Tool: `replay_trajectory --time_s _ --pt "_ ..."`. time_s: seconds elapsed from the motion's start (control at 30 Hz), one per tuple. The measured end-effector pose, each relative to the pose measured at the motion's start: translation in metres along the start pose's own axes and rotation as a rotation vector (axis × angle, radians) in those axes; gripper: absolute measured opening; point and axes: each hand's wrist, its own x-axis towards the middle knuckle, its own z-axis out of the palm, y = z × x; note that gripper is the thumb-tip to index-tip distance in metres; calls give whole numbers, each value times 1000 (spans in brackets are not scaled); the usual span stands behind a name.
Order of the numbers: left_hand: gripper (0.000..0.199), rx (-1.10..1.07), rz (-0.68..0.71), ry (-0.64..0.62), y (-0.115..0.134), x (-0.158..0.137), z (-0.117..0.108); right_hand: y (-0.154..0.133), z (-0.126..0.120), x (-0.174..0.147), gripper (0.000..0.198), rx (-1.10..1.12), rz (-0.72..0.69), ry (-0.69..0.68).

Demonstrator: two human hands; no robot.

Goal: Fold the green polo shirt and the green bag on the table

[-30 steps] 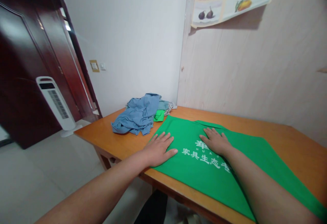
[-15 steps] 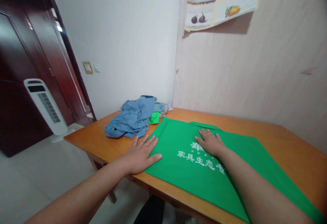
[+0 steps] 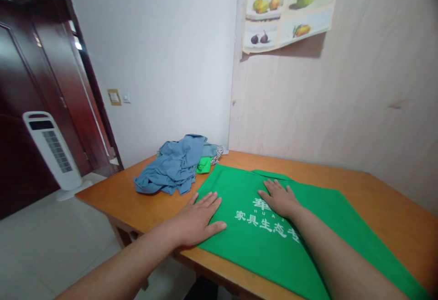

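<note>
A green shirt (image 3: 246, 254) with white printed lettering lies spread on the wooden table (image 3: 112, 195), its collar toward the wall. Flat on the shirt's left edge rests my left hand (image 3: 200, 220), fingers stretched out. My right hand (image 3: 280, 199) presses flat near the collar, fingers spread, covering part of the print. Neither hand grips the cloth. My right forearm crosses over the shirt and hides some of the lettering.
A heap of crumpled clothes, mostly a blue garment (image 3: 171, 165) with a bright green piece (image 3: 204, 165), sits at the table's back left. A white tower fan (image 3: 54, 151) stands on the floor by the dark red door (image 3: 20, 108). Fruit pictures (image 3: 290, 12) hang on the wall.
My left hand has slid slightly right, further onto the shirt. My right hand stays at about the same spot on the cloth. The view has tilted up a little.
</note>
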Motion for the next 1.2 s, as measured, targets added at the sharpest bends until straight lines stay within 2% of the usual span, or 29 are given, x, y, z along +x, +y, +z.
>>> replay_trajectory --time_s 0.17,0.3,0.4,0.5,0.6,0.8,1.07,1.2 --pt "74 29 23 -1 11 26 -8 -2 -1 -1 78 -1 11 -5" --pt "54 20 165 21 35 77 -8 -3 -1 -2 77 -8 15 -8" --pt "48 -14 221 69 52 122 -3 -3 -2 -2 75 -11 12 -15" --pt "42 -67 212 141 61 162 3 -4 -3 -2 71 -2 10 -14" --pt "39 -54 144 171 62 189 9 -6 -5 -4 70 11 11 -14" --pt "34 2 46 212 53 211 17 -9 -8 -6 76 34 12 -19" --pt "29 40 -22 354 46 215 22 -10 -10 -8 78 59 9 -20" --pt "29 44 -20 347 42 218 27 -9 -9 -8 79 70 13 -17"
